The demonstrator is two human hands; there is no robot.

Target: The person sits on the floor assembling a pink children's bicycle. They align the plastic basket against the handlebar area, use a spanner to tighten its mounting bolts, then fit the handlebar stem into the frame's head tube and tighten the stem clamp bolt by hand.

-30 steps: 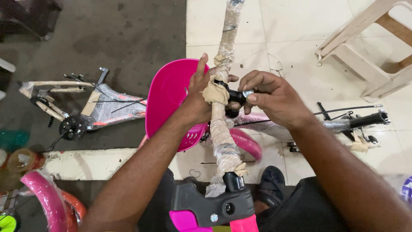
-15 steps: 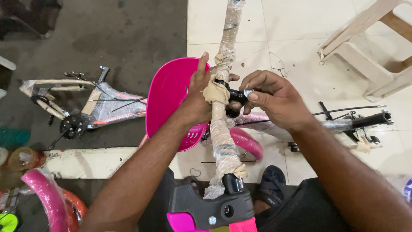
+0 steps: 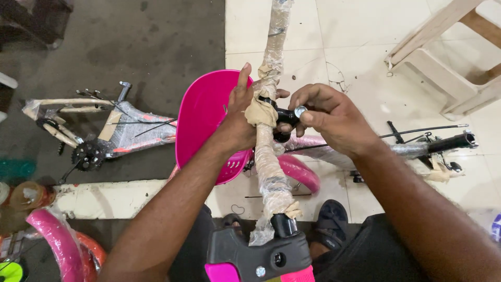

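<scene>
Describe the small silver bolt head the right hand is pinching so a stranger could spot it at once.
Start at the plastic-wrapped handlebar running up the middle of the view, gripped by the left hand. Beside that grip, a black clamp juts right. At its tip, under the right hand thumb, sits the silver bolt head, the only shiny round metal there.

The floor is split: dark, stained concrete [image 3: 130, 42] on the left, pale tiles [image 3: 355, 31] on the right, with a whitish kerb [image 3: 109, 198] running across the near left. A pale wooden stool [image 3: 449, 57] stands tilted at the upper right on the tiles. A wrapped bike frame [image 3: 104, 130] lies on the concrete. The light is soft and even, with faint shadows.
</scene>
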